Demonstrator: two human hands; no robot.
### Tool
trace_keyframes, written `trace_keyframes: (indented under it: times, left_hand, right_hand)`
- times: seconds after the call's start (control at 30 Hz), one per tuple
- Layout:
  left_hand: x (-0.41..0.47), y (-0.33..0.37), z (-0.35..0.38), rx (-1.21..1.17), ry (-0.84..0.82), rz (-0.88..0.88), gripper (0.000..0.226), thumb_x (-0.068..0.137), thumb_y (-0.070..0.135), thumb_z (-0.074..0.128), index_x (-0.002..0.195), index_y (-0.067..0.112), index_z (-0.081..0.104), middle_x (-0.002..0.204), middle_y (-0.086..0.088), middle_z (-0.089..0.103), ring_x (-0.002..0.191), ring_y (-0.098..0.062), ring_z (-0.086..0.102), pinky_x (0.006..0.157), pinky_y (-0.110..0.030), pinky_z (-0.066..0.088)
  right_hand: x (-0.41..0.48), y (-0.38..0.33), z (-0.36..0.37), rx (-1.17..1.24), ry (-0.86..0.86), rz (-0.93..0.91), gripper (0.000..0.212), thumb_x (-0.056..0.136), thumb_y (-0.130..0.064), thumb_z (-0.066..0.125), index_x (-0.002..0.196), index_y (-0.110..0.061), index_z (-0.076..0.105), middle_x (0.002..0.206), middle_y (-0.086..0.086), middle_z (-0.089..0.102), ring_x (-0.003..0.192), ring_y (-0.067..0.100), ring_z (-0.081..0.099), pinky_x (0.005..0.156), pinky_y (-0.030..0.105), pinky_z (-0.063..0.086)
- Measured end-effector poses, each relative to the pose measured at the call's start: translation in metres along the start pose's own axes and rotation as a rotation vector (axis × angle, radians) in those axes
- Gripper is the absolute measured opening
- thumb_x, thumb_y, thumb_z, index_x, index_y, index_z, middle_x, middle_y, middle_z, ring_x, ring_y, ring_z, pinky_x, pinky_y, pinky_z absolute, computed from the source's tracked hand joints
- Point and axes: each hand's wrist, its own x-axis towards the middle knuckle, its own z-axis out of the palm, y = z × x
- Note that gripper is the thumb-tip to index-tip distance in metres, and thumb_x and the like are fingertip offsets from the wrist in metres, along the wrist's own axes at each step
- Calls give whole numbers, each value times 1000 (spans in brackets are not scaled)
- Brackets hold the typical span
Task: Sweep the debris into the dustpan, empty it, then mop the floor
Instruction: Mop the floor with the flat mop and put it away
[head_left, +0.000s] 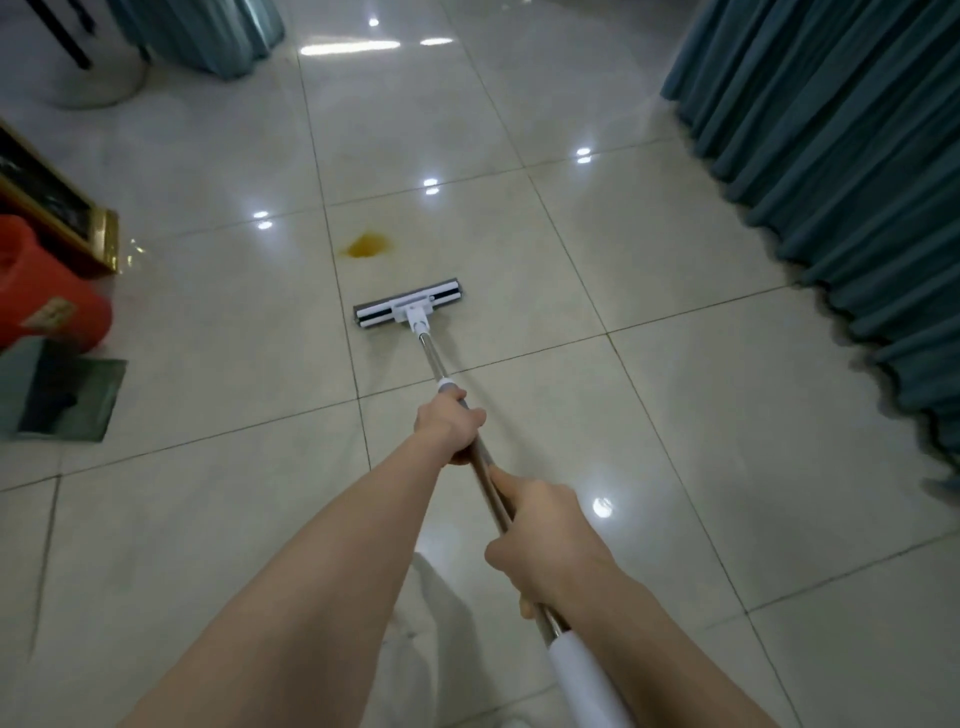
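Note:
A flat mop with a grey-and-white head (409, 303) lies on the glossy beige tile floor (675, 415), its metal pole (432, 358) running back toward me. My left hand (451, 426) grips the pole farther down, and my right hand (540, 540) grips it nearer me, just above the white end grip (582, 670). A brownish-yellow stain (368, 244) sits on the tile a little beyond the mop head, to its left.
A red bucket (47, 296) and a dark green dustpan (67, 395) stand at the left edge. A gold-framed object (67, 218) leans behind the bucket. Teal curtains (841, 156) hang along the right, and more fabric (208, 31) at top left.

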Motion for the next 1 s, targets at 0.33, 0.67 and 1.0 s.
trace_keyframes:
  times: [0.33, 0.67, 1.0]
  left_hand:
    - [-2, -15, -32, -147, 48, -23, 44, 82, 18, 62, 125, 26, 55, 120, -11, 50, 96, -33, 60, 56, -37, 57]
    - [67, 27, -65, -150, 107, -6, 32, 80, 16, 61, 110, 28, 59, 115, -11, 55, 93, -33, 61, 56, -39, 58]
    - [240, 98, -169, -86, 124, 13, 40, 82, 19, 61, 120, 29, 56, 112, -13, 56, 89, -32, 63, 65, -44, 60]
  right_hand:
    - [2, -30, 11, -58, -34, -28, 60, 81, -1, 48, 135, -27, 46, 80, 4, 53, 65, 26, 56, 70, 39, 60]
    - [75, -74, -7, -23, -12, -3, 61, 82, -4, 50, 136, -33, 45, 93, 7, 59, 68, 29, 60, 71, 41, 60]
    - [243, -196, -38, -38, -36, 3, 87, 80, 2, 43, 144, -51, 18, 86, 7, 57, 72, 31, 62, 70, 43, 60]
